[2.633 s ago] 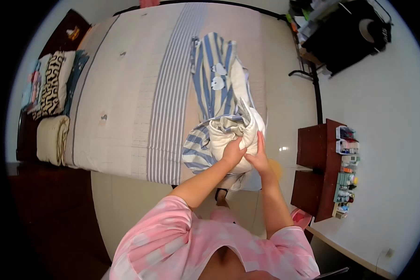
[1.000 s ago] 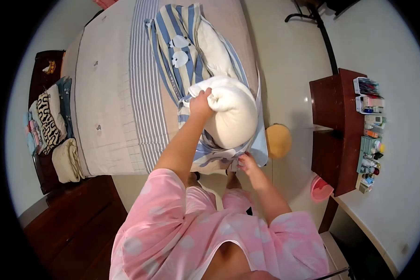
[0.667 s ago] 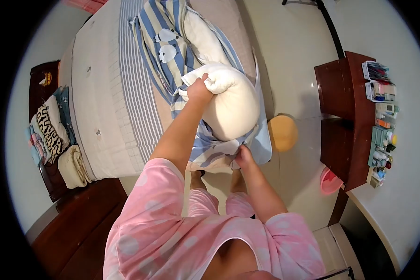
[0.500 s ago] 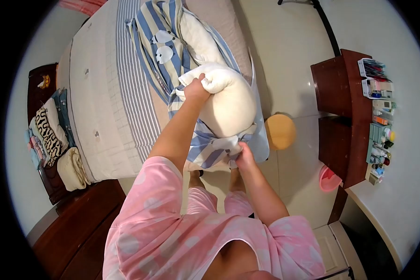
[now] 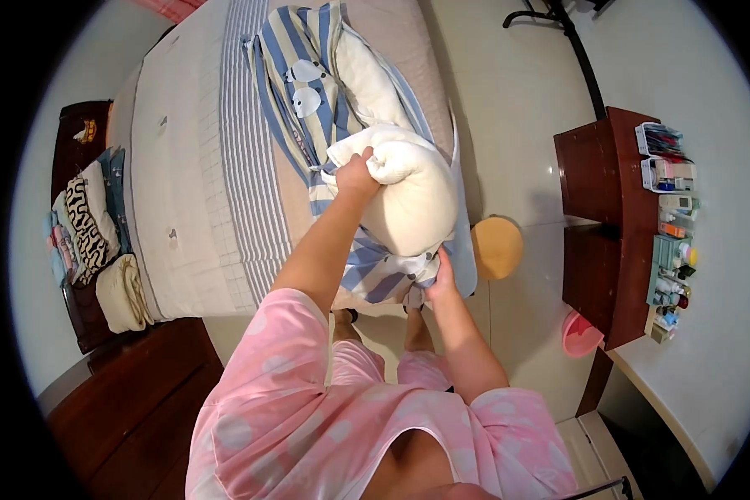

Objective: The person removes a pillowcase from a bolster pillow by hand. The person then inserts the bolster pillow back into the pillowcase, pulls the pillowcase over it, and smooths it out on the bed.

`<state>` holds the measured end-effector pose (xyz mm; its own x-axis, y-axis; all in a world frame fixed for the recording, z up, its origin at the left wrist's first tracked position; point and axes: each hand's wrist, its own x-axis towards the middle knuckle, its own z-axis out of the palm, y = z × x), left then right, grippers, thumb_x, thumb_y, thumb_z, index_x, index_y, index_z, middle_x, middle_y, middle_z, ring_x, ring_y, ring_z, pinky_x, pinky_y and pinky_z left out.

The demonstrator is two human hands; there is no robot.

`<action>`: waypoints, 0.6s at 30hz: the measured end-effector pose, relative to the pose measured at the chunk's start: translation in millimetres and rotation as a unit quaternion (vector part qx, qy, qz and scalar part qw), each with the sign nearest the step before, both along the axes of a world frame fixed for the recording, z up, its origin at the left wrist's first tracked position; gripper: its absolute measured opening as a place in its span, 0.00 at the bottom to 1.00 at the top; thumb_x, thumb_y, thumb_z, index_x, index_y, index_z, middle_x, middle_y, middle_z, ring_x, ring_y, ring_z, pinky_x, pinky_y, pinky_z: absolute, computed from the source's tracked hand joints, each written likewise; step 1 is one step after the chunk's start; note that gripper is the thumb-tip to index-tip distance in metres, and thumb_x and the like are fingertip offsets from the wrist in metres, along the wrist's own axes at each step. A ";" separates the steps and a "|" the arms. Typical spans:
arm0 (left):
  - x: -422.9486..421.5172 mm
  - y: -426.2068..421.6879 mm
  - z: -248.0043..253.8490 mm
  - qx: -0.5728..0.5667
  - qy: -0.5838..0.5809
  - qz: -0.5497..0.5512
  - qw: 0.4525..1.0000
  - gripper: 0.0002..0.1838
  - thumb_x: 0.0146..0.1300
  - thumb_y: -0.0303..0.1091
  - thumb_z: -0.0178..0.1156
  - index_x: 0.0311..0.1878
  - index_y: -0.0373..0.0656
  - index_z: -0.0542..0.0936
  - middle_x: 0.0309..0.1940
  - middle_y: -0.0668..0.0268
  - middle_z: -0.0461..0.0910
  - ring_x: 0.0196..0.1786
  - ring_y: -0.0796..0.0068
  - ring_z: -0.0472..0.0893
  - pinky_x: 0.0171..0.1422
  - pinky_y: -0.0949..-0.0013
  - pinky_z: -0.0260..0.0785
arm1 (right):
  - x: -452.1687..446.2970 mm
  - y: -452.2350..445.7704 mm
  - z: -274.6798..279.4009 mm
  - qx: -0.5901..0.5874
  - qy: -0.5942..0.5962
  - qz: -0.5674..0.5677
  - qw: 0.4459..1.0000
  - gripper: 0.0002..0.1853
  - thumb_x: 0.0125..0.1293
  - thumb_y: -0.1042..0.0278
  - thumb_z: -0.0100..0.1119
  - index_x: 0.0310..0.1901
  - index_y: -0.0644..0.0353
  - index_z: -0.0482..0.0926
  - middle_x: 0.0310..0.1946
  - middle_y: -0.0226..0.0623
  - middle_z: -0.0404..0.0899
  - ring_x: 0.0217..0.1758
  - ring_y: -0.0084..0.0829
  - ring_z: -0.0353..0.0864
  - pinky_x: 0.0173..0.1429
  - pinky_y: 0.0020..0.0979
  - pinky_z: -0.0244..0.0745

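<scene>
A person in a pink patterned top leans over a bed [image 5: 175, 275], both hands on bedding at its near edge. The left hand [image 5: 357, 175] has its fingers closed on the curled edge of a thick white roll [image 5: 412, 200], which bulges to the right of and nearer than those fingers. The right hand [image 5: 442, 275] is at the roll's near side, thumb raised beside it, with the bunched striped cover [image 5: 379, 279] just left of the thumb. The other fingers are largely hidden, so whether they pinch the cloth cannot be told. Half a second ago, that thumb and fingertips were pinching the cover's edge below the roll; the left fingers keep the same hold. In the earliest view both hands were close together on a looser bundle with a hollow top; now they are well apart and the roll is rounder and smoother. Beyond the left fingers the blue-and-cream cover lies with white panda shapes [image 5: 306, 102] showing. Just right of the right fingers is a round yellow stool [image 5: 497, 248], earlier mostly hidden by the arm.
</scene>
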<state>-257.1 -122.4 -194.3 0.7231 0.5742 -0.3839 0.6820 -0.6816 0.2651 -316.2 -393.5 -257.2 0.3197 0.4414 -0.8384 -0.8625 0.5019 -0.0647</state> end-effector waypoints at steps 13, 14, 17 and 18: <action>-105.1 -33.1 -2.7 0.003 -0.158 -0.135 0.978 0.30 0.45 0.37 0.64 0.56 0.52 0.73 0.46 0.54 0.73 0.41 0.50 0.77 0.45 0.54 0.68 | 119.3 -14.9 -20.2 -0.049 -0.109 0.113 0.986 0.21 0.64 0.53 0.57 0.52 0.61 0.76 0.48 0.38 0.81 0.52 0.34 0.78 0.60 0.37 0.70; -116.5 -40.9 2.0 -0.014 -0.167 -0.144 0.975 0.27 0.50 0.39 0.62 0.56 0.52 0.74 0.47 0.53 0.73 0.41 0.50 0.77 0.45 0.54 0.68 | 123.7 -14.1 -28.3 -0.078 -0.118 0.157 0.977 0.20 0.63 0.55 0.58 0.51 0.61 0.76 0.47 0.38 0.81 0.51 0.34 0.79 0.58 0.36 0.71; -146.1 -72.1 22.1 -0.034 -0.144 -0.175 0.973 0.25 0.50 0.39 0.62 0.54 0.51 0.75 0.44 0.54 0.74 0.37 0.50 0.76 0.42 0.53 0.68 | 122.9 -14.9 -73.8 -0.167 -0.147 0.266 0.938 0.17 0.62 0.65 0.60 0.49 0.65 0.76 0.42 0.37 0.81 0.43 0.32 0.80 0.48 0.35 0.75; -156.4 -82.7 19.9 -0.025 -0.132 -0.192 0.972 0.25 0.47 0.37 0.62 0.52 0.50 0.76 0.40 0.56 0.73 0.35 0.51 0.76 0.39 0.53 0.68 | 121.5 -12.6 -72.2 -0.199 -0.164 0.289 0.922 0.15 0.62 0.66 0.59 0.47 0.65 0.77 0.41 0.38 0.81 0.42 0.32 0.80 0.47 0.35 0.75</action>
<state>-413.5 -205.1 -174.4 0.9575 0.2277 -0.1769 0.2836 -0.8548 0.4345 -194.7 -406.1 -329.4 0.3924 0.2965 -0.8707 -0.8797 -0.1555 -0.4494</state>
